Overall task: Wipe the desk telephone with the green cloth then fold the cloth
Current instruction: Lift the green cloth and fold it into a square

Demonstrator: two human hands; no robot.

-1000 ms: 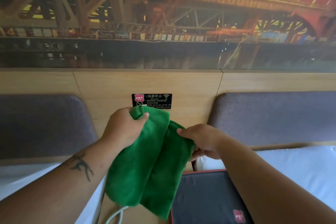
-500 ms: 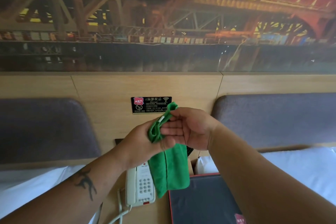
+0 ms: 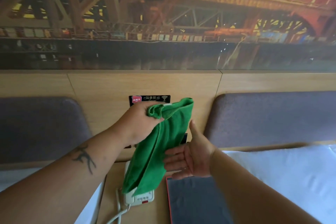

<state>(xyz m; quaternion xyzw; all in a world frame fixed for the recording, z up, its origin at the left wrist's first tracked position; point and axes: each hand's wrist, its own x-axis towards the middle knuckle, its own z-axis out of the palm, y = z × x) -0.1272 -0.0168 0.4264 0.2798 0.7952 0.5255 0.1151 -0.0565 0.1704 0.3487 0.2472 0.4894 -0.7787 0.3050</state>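
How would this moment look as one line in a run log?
left hand: grips green cloth top | right hand: open beside cloth | telephone: below, partly covered | stage: folding

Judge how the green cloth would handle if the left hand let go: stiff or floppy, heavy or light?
The green cloth hangs limp in soft folds from the left hand, so it is probably floppy and would drop in a heap. One pinched corner carries it, so it seems light. Its nap looks fuzzy, likely not slippery against the right hand.

The green cloth (image 3: 160,143) hanging below the left fingers (image 3: 154,112) hides most of the telephone (image 3: 139,198). The sign (image 3: 151,98) behind those fingers is half covered, its print too small to read.
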